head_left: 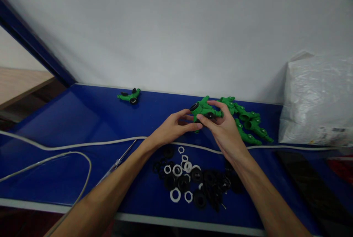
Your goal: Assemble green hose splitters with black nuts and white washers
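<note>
Over blue tabletop (82, 119) backed by pale wall (176, 46): left hand (174, 126), right hand (226, 128) both grasping green fitting (203, 108).

Blue tbl (91, 117) w/ pale edge (190, 224), grey-wht wall (176, 35) behind.

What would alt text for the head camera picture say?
A person's left hand and right hand hold a green fitting over a blue table. Nearer the viewer lie white rings and black parts; more green pieces lie on both sides.
</note>
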{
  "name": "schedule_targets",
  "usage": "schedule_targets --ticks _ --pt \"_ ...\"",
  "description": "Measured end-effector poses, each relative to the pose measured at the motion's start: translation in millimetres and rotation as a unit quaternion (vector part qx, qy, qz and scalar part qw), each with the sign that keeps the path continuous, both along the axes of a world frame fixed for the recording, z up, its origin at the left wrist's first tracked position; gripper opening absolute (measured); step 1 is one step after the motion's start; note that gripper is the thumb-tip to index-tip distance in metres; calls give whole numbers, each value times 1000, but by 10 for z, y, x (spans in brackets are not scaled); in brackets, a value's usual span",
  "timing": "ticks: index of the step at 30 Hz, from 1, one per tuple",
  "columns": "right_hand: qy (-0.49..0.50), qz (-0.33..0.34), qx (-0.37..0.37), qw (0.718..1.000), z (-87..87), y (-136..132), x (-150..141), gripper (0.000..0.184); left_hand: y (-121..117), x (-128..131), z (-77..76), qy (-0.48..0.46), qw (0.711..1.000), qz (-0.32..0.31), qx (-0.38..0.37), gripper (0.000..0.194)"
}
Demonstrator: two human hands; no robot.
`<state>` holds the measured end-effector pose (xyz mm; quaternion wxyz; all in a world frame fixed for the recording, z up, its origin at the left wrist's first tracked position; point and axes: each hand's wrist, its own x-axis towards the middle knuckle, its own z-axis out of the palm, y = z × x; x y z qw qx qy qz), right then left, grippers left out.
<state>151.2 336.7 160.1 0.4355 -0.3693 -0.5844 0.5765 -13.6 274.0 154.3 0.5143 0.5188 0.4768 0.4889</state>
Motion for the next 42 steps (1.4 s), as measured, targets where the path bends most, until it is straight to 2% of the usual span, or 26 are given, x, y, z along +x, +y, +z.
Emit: schedule_targets --ticks 3,6,9,12,15,19,22,24,27,31,34,36,38,40,42 --pt "-1 9 10 1000 36 -19 -8 70 25 -24 -19 -5 1000 20 0 58" --pt "-3 41 31 999 63 -24 2 62 39 -66 -16 -17 998 47 26 64" --pt "-14 45 55 997 75 -11 32 50 33 -124 35 -10 997 56 53 58" --pt "-51 44 57 996 83 -5 55 54 20 -184 95 3 997 54 58 48" --pt "-97 86 62 990 88 -22 44 48 19 -216 108 -8 997 57 55 42" --pt "-75 103 86 988 57 -47 5 35 33 -158 62 -68 994 87 26 63" --pt "-84 84 122 985 11 -59 7 34 40 -72 21 -123 988 89 -29 67" --pt "-123 87 165 975 -10 -70 24 33 41 -32 4 -158 983 79 -55 63" --pt "-176 112 245 947 -14 -88 46 30 38 -13 11 -179 978 91 -49 49" --pt "-233 93 383 889 -15 -101 62 27 14 8 70 -119 982 142 -29 44" --pt "-257 75 430 862 -32 -105 71 29 -4 36 106 -73 986 150 -19 45" --pt "-280 69 438 852 -29 -112 72 22 -10 42 113 -66 985 158 -15 46" --pt "-307 73 422 850 -2 -130 66 22 -13 30 113 -66 985 159 -12 49" --pt "-319 87 378 865 41 -155 55 30 -18 11 115 -60 987 149 -10 52" --pt "-310 105 306 894 80 -180 44 40 -27 -6 128 -47 989 140 -15 55"
